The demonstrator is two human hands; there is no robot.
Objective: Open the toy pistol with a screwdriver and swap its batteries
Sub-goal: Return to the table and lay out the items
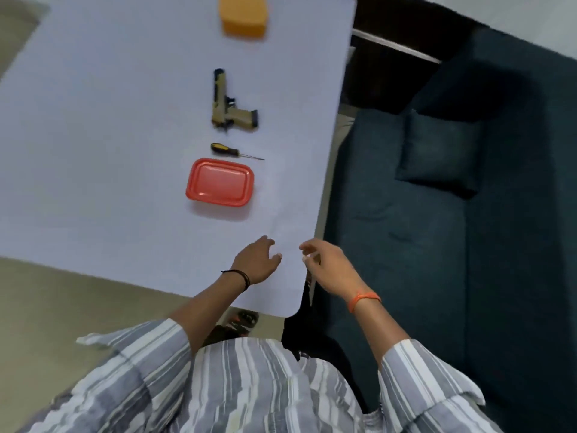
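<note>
grey-and-white striped shirt [249,385], sleeves rolled up; thin black band [242,276] on left wrist, orange band [363,299] on right.

You see the orange box [243,15] cut off by the top edge, and the screwdriver [232,152] tip is too small to tell.

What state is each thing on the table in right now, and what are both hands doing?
toy pistol: lying flat, untouched.
screwdriver: lying flat between pistol and red container, untouched.
red container: lid on, closed.
orange container: at the far edge, partly out of frame; state unclear.
left hand: above the table's near edge, fingers relaxed, holding nothing.
right hand: by the table's corner, fingers loosely curled, holding nothing.
</note>
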